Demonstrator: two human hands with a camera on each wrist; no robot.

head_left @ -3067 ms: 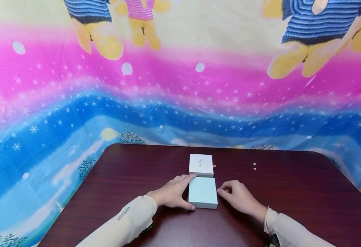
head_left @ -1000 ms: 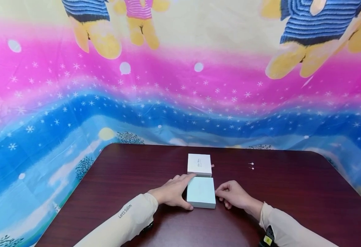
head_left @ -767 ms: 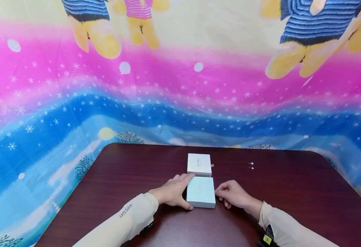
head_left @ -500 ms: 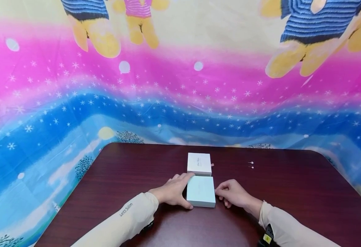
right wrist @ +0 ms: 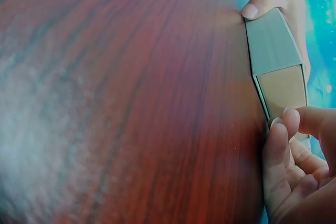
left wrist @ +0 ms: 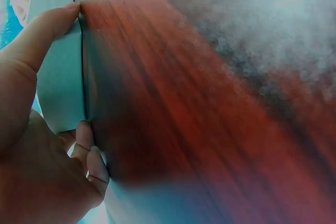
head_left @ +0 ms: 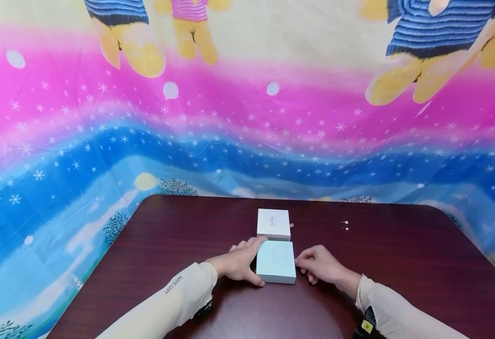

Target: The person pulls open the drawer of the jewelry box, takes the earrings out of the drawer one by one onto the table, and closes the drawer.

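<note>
A flat mint-green drawer box (head_left: 275, 262) lies on the dark wooden table, with my left hand (head_left: 238, 263) gripping it from the left. In the left wrist view, the thumb (left wrist: 55, 23) presses one side and the fingers reach the opposite side. My right hand (head_left: 321, 266) is at the box's right end, thumb and forefinger pinched together there. The right wrist view shows the pale tan drawer front (right wrist: 283, 92) flush in its sleeve; the pinched fingertips (right wrist: 290, 116) hide most of the pull tab between them. Directly behind stands a white box (head_left: 273, 223) with printed lettering.
A small pinkish tab (head_left: 291, 225) sticks out from the white box's right side. Two small pearl earrings (head_left: 346, 222) lie farther right on the table (head_left: 205, 214). A colourful printed cloth (head_left: 247, 108) hangs behind the table's far edge.
Since the oldest frame, my right fingers have closed into a pinch at the mint box's right end. My left hand keeps its grip; the boxes and earrings stay put.
</note>
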